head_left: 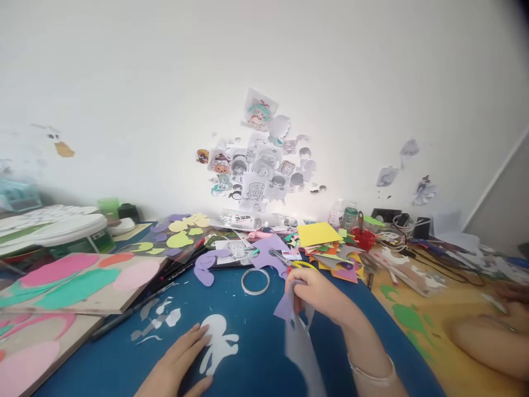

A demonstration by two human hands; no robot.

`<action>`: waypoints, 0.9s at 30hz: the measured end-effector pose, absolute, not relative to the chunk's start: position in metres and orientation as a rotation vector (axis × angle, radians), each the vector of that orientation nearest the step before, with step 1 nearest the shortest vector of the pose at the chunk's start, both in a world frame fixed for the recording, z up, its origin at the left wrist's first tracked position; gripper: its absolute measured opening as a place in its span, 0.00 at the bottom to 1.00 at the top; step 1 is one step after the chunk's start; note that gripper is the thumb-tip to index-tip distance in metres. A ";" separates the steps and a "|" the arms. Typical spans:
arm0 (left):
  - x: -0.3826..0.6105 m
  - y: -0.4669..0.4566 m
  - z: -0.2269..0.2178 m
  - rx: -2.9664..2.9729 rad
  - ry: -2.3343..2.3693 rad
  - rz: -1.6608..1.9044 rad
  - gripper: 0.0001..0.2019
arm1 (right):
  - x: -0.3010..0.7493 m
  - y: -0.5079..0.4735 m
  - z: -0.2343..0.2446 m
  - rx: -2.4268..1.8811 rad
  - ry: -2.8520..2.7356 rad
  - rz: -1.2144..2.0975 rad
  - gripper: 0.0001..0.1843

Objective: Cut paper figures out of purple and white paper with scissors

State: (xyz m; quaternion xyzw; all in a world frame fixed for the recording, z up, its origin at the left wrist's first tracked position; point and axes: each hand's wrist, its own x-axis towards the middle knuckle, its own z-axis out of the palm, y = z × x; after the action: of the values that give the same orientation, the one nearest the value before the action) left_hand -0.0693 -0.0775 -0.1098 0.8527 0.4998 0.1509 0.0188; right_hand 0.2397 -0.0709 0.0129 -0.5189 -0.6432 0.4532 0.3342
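My left hand (179, 361) lies with fingers stretched over the blue mat, its fingertips touching the left edge of a white paper cut-out (219, 342) shaped like a small figure. My right hand (309, 286) is closed on a thin white paper sheet (300, 344) with cut edges, which hangs down toward me. A lilac scrap (283, 306) shows beside those fingers. Just beyond the right hand are scissors (303, 264) with a yellow handle, partly hidden. A roll of tape (255, 282) lies flat between the hands, further back.
Grey and white paper snippets (161, 320) lie on the blue mat (124, 364). Boards with coloured paper shapes (82, 281) stand at left, near a white-lidded tub (70, 229). Coloured sheets (318, 234) pile up behind. Another person's arm (487, 342) rests at right.
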 end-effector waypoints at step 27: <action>-0.066 -0.047 -0.080 2.563 1.528 0.181 0.26 | 0.206 -0.022 -0.064 -1.634 -1.792 1.034 0.04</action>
State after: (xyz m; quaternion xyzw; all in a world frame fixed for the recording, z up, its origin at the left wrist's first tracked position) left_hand -0.0655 -0.0473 -0.0796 0.8548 0.5098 0.0603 0.0761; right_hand 0.2060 -0.0222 -0.0642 -0.6003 -0.6581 0.3796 0.2498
